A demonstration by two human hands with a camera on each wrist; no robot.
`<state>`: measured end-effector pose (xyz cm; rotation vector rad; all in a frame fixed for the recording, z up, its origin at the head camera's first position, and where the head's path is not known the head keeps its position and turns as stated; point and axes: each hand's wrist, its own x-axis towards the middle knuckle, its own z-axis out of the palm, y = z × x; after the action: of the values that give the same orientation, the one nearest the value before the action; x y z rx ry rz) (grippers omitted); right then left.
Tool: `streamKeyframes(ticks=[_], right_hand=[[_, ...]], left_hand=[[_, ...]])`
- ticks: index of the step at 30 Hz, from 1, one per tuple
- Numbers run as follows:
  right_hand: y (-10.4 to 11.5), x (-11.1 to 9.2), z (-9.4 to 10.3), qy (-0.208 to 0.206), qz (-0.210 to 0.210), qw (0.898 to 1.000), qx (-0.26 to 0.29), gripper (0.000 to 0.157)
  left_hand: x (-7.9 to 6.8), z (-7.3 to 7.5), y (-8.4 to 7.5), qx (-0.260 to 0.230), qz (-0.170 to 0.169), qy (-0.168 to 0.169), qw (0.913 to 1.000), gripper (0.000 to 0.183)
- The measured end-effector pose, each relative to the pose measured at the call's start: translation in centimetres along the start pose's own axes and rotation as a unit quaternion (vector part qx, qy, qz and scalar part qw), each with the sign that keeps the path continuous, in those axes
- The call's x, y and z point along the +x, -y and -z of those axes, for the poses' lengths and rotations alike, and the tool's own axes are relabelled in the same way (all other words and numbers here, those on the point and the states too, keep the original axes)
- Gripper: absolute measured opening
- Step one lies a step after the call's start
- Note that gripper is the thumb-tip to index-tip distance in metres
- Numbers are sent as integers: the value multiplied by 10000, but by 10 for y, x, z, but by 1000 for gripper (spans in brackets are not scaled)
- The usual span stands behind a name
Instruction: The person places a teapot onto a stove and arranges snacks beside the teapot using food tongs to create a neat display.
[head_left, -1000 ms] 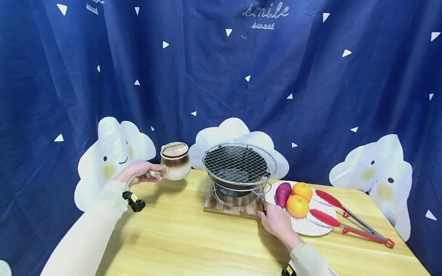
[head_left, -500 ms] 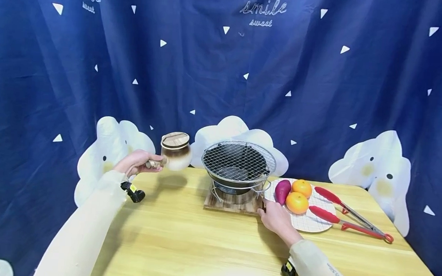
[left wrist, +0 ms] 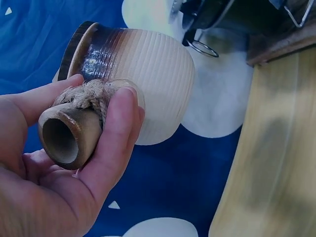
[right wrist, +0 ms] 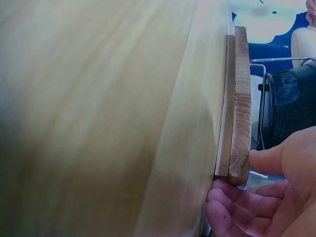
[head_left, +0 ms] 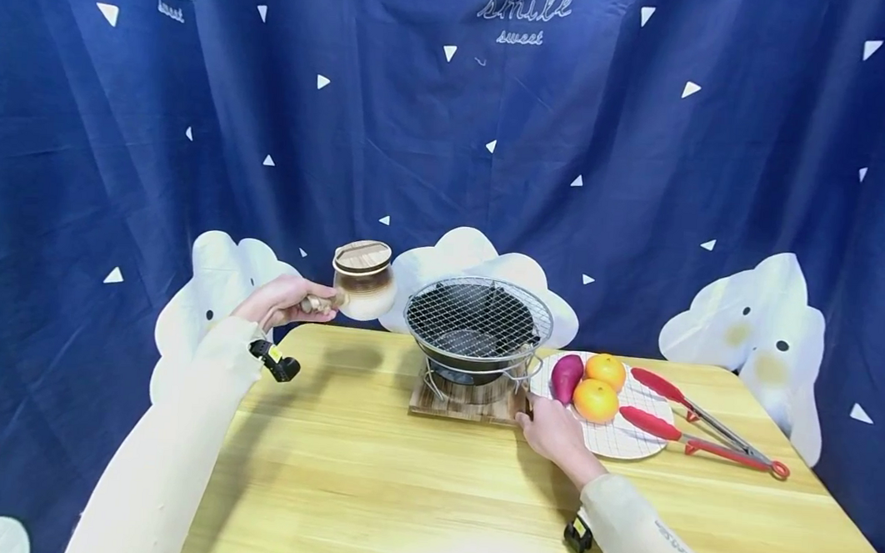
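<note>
My left hand grips the rope-wrapped hollow side handle of a brown-and-cream clay pot. The pot is upright above the table's far left part, its wooden lid on top. In the left wrist view the fingers and thumb wrap that handle. My right hand holds the near right corner of a wooden board; in the right wrist view the thumb lies on its upper face and the fingers curl at its edge. On the board stands a dark round grill stove with a wire mesh.
Right of the stove, a white checked plate bears a purple sweet potato and two oranges. Red-tipped tongs lie spread, partly over the plate. A blue curtain hangs behind the wooden table.
My left hand has raised the pot higher and shifted it slightly right, toward the stove. The right hand stays at the board's corner. The head view has tilted slightly.
</note>
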<state>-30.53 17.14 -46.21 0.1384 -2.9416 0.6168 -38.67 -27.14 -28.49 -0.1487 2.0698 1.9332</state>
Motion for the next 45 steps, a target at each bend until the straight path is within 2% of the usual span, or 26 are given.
streamKeyframes(ticks=[5, 14, 24, 34, 45], right_hand=[[1, 2, 1, 98, -6, 10000, -14, 38], [1, 1, 4, 13, 46, 10000, -33, 26], [0, 0, 4, -15, 121, 9999, -7, 21], [-1, 1, 1, 35, 12, 10000, 14, 28], [-1, 1, 1, -8, 2, 10000, 34, 24]], left_hand=[[-2, -7, -8, 29, -97, 15, 9999, 9], [0, -22, -25, -197, -144, -93, 9997, 7], [0, -40, -40, -68, -201, -20, 9998, 4], [5, -59, -48, -37, -158, 203, 9997, 8], [12, -82, -55, 165, -280, 397, 9987, 5]])
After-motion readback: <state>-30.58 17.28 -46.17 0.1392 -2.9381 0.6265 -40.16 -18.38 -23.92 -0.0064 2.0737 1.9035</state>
